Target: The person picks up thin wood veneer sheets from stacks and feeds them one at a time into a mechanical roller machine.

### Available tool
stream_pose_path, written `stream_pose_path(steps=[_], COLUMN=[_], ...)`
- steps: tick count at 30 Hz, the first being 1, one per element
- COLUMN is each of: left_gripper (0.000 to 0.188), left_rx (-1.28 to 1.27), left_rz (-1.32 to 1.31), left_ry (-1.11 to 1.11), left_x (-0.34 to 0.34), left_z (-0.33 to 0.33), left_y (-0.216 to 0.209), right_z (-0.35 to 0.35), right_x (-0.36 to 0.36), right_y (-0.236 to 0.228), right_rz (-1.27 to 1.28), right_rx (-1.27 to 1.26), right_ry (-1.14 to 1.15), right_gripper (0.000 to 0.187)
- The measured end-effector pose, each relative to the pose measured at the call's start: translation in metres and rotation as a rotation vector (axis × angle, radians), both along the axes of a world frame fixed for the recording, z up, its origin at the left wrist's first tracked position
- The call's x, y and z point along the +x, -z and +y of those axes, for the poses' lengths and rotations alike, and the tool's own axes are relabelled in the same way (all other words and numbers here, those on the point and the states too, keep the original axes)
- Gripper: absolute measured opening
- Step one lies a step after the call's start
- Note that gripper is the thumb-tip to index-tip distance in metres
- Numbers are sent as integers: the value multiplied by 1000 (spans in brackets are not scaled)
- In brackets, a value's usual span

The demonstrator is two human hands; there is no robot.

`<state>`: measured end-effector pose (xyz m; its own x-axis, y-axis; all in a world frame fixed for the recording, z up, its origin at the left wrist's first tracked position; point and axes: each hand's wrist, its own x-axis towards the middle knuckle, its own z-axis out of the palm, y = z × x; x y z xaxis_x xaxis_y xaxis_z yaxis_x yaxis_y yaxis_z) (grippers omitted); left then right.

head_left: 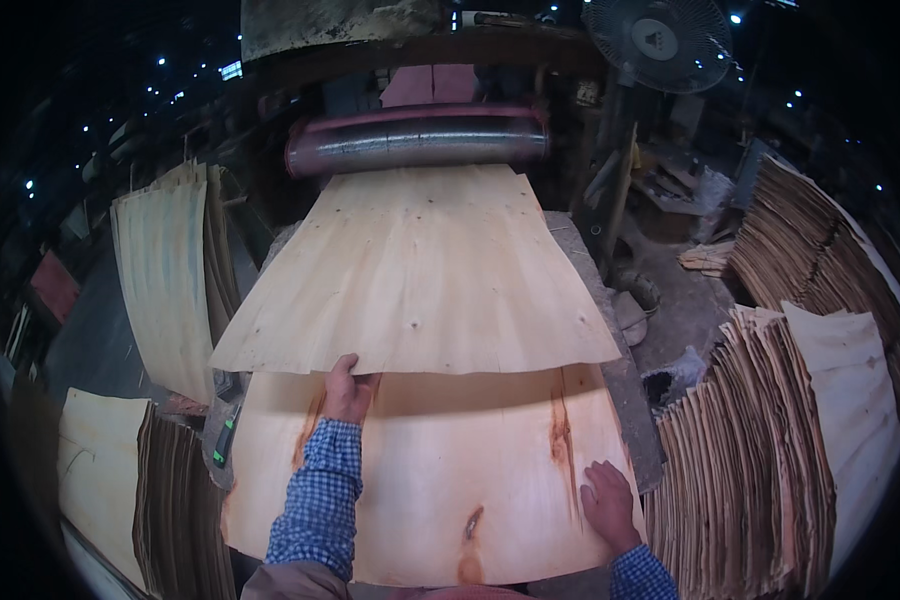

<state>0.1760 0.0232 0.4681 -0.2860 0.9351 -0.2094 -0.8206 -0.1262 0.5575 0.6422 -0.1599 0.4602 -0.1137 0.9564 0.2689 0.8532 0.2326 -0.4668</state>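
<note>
A pale wood veneer sheet (420, 270) stretches away from me, its far end at a dark roller (420, 140). My left hand (349, 390) grips its near edge, thumb on top and fingers underneath, so the edge is raised. Below it lies a second veneer sheet (430, 450) with brown knots and streaks, partly covered by the upper one. Near the right edge of this lower sheet, my right hand (611, 503) rests on the surface with its fingers apart, holding nothing.
Veneer stacks stand on edge at right (750, 450), far right (810, 240), lower left (175, 500) and left (165, 270). A green-and-black cutter knife (224, 442) lies beside the sheets. A fan (656, 40) hangs at the upper right.
</note>
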Motion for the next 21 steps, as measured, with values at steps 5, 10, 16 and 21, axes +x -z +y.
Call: stream_pose_path(steps=[5, 10, 16, 21], left_gripper=[28, 21, 42, 52], left_rx=[-126, -294, -404, -427], left_rz=[192, 137, 209, 57], left_ry=[44, 371, 223, 352], left_x=[-20, -18, 36, 15], left_z=[73, 35, -191, -335], left_y=[40, 77, 40, 67], right_z=[-31, -33, -3, 32], right_x=[10, 16, 62, 56], right_y=[3, -26, -38, -86], right_rz=[-210, -136, 283, 1030], right_rx=[42, -84, -274, -783], right_ry=[168, 260, 329, 26], right_gripper=[40, 38, 30, 33])
